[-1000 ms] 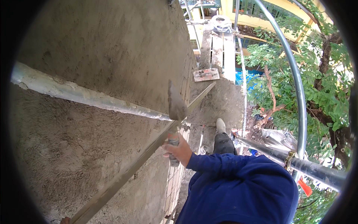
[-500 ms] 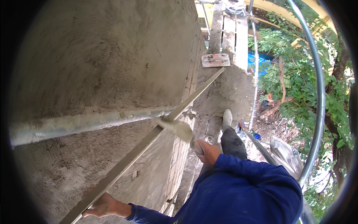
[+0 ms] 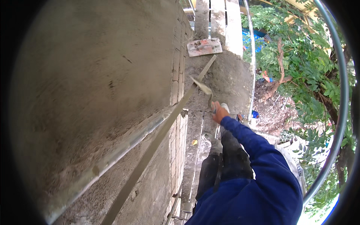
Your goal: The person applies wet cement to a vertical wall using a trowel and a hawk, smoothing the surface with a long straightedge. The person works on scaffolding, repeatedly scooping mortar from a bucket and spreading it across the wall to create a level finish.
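Observation:
My right hand (image 3: 219, 113) is closed around the handle of a trowel (image 3: 204, 88) with a mortar-smeared blade. The blade lies against the upper part of a long straightedge (image 3: 152, 148), which slants from the lower left up toward the plank walkway. My left hand is out of view, so what it holds does not show. Beyond the straightedge's far tip rests a rectangular plastering float (image 3: 204, 47), stained with mortar and reddish patches. Along the left rises a wall of rough grey plaster (image 3: 93, 71).
A pale pipe (image 3: 116, 155) crosses in front of the wall. Mortar-covered scaffold planks (image 3: 232, 71) carry my boots. A curved metal rail (image 3: 343, 86) and a thin upright pole (image 3: 252, 56) edge the right side, with trees (image 3: 307, 78) and a drop beyond.
My right hand and the trowel have moved up and farther along the straightedge toward its far end. My left hand has left the view. The whole view has shifted.

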The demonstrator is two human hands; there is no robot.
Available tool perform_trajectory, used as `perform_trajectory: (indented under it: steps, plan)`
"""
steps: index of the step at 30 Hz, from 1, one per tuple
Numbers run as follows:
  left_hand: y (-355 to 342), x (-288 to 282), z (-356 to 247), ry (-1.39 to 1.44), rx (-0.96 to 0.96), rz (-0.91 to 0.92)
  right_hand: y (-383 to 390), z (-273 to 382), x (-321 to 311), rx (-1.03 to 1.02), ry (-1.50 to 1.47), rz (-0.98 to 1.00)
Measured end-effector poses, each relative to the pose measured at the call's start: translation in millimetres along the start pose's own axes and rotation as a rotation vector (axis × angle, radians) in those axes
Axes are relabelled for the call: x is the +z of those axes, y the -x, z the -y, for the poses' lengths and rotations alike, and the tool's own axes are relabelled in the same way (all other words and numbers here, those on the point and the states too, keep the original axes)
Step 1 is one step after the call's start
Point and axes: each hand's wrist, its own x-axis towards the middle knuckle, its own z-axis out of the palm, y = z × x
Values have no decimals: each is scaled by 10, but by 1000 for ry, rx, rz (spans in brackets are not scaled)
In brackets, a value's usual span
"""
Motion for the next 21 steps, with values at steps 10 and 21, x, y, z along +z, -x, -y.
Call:
perform_trajectory:
  steps: [10, 21]
  plan:
    - [523, 384, 1219, -97, -10, -67, -1953, -735, 64, 417, -63, -107]
    - [1219, 389, 2287, -131, -82, -70, -1001, -180, -225, -67, -498, -520]
